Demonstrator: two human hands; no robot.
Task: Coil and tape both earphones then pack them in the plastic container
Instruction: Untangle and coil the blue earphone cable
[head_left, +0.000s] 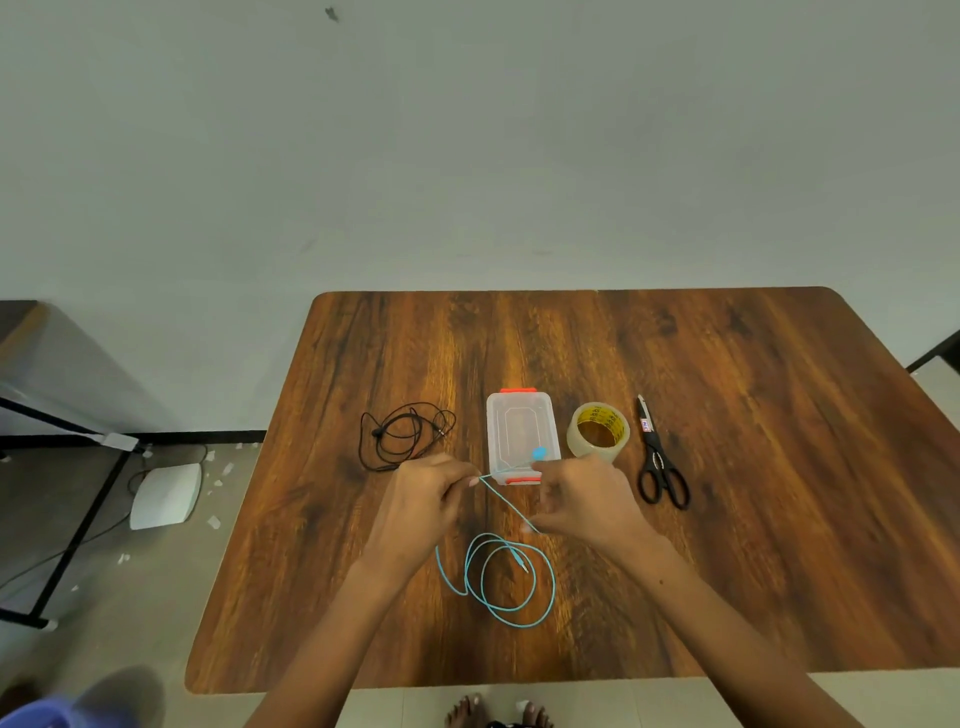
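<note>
Wooden table (753, 545), one, rounded corners, far edge against a pale wall (467, 130); near edge runs just above the person's feet.

Earphones, two. Black set (402, 436), loosely tangled, lies on the table left of the box and apart from it. Blue set (511, 579): most of its cord lies in loose loops near the front edge, between the two forearms; one strand rises taut from the loops to the hands, and a blue earbud shows at the right fingertips, over the box's near corner.

Box (522, 434), one, clear plastic, lid on, with an orange clasp at each short end; centre of table.

Tape (598, 431), one roll, clear, just right of the box.

Scissors (660, 457), one pair, black handles toward the person, right of the tape and apart from it.

Hands, two. Left hand (423, 499), fingers curled, pinches the blue cord at its fingertips. Right hand (584, 501), fingers curled, holds the same cord lower down and the bud end above.

Open room: broad bare wood on the far half and the whole right side; a narrower strip at the left.

Beside the table, left: one dark metal frame (78, 519) and one white device (166, 496) on the floor.
</note>
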